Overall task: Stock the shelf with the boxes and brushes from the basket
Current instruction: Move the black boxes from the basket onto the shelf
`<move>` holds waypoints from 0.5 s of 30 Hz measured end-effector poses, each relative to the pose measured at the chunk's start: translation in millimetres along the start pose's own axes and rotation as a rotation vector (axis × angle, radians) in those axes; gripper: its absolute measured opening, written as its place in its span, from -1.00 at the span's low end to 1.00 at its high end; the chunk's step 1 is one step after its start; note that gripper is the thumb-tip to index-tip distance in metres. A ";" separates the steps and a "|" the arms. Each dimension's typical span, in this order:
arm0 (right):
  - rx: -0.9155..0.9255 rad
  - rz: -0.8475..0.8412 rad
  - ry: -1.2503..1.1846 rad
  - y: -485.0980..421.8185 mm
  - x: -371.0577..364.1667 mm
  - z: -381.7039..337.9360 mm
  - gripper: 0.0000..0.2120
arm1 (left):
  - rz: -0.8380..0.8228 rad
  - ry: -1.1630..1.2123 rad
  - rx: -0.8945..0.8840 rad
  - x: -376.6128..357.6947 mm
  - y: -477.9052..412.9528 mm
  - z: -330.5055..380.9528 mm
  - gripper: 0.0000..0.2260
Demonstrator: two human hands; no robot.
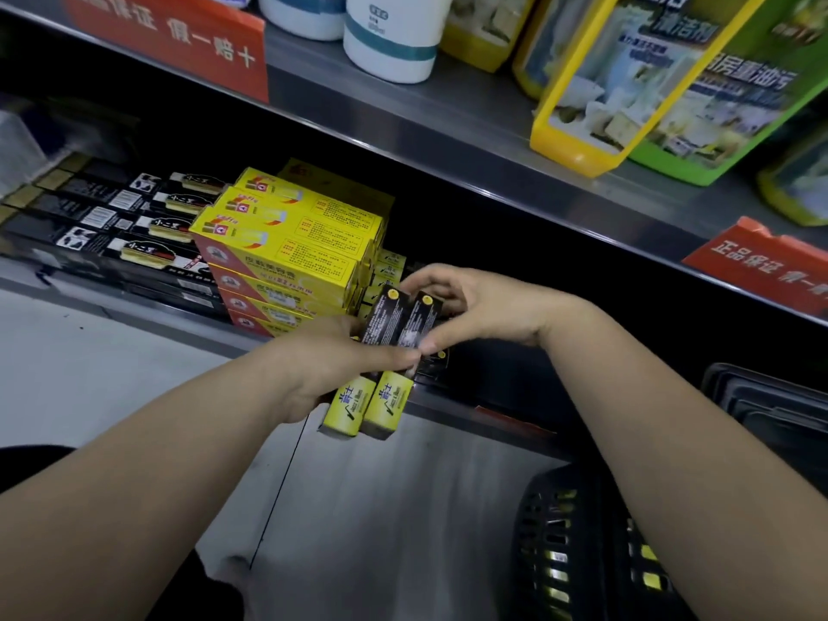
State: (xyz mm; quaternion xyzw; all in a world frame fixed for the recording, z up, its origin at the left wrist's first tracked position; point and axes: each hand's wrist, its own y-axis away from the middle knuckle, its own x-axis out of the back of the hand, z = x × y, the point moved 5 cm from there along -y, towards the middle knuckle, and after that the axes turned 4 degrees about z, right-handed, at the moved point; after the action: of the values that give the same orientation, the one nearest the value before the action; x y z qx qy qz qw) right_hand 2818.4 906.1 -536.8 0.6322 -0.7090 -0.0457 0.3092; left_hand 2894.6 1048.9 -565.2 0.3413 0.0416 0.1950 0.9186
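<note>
Head-worn camera looks forward and down, near the shelf (452, 407).

Two black/yellow boxes (394, 324) held side by side, tilted, at shelf (448, 403) edge; basket (537, 531) lower rt.

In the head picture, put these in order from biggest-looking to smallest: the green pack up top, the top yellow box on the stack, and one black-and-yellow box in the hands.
1. green pack
2. top yellow box
3. black-and-yellow box, smallest even though nearest the camera
</note>
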 end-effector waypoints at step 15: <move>-0.355 0.682 -0.433 -6.5 72.7 82.9 -0.71 | 0.088 -0.019 0.126 -5.7 -15.0 -12.4 -0.40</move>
State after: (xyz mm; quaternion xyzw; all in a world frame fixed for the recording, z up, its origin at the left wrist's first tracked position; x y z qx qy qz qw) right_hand 2782.1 810.5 -578.8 0.2748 -0.9068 -0.1933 0.2546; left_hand 2891.7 1043.9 -584.7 0.4018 0.0300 0.2289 0.8862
